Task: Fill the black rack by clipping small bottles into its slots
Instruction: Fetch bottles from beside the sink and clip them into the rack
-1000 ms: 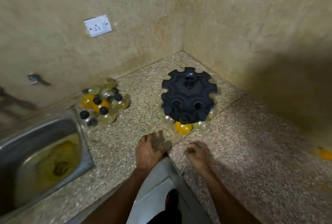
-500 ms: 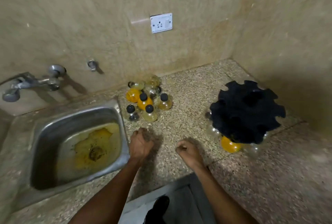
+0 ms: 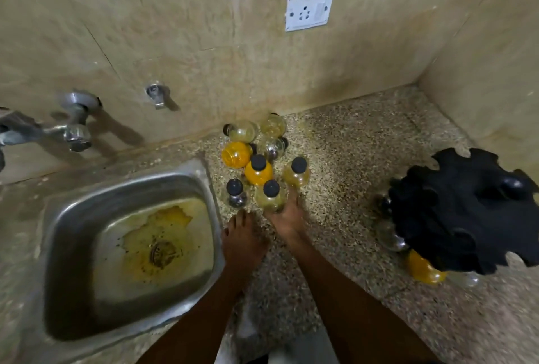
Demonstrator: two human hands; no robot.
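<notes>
Right hand (image 3: 287, 219) grip around pale bottle (image 3: 270, 195); left hand (image 3: 243, 239) grip relaxed, holding nothing; no legible labels.

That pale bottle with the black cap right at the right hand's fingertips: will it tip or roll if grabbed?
The pale bottle looks round-bellied with a narrow capped neck, so it probably tips easily and would roll once down. Its clear plastic suggests it is light. Neighbours crowd it, so a nudge from the right hand may topple them.

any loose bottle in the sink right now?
No. The sink holds only yellowish stained residue around its drain; the loose bottles sit clustered on the counter beside its right rim.
</notes>
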